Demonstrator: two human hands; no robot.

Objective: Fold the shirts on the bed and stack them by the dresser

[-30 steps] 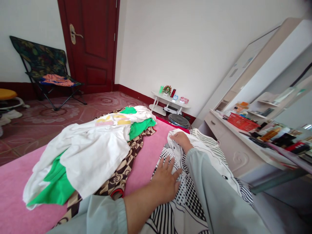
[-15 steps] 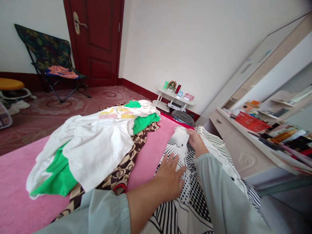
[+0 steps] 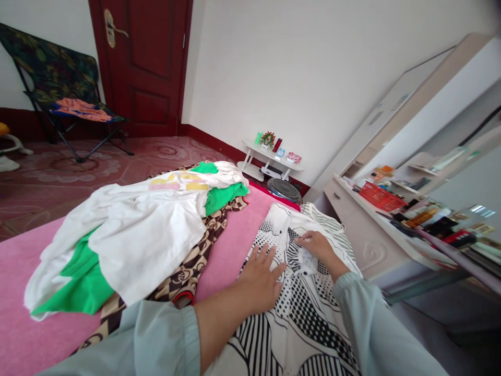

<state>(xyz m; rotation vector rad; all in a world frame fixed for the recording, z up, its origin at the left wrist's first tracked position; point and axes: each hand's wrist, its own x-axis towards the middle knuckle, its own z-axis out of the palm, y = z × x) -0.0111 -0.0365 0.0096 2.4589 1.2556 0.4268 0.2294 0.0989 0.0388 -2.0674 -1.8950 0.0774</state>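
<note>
A rumpled white-and-green cloth garment [image 3: 152, 219] lies at ten o'clock from the left hand [image 3: 260, 284], which rests fingers spread on a black-and-white patterned cloth garment [image 3: 299, 297] running roughly twelve to six. Toward two o'clock, the right hand [image 3: 319, 248] touches it; whether the fingers pinch cloth, I cannot tell.

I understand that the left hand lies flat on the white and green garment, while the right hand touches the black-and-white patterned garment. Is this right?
Not quite: in the head view, the left hand lies flat on the black-and-white patterned garment, not on the white and green garment. The right hand does touch the patterned one.
</note>
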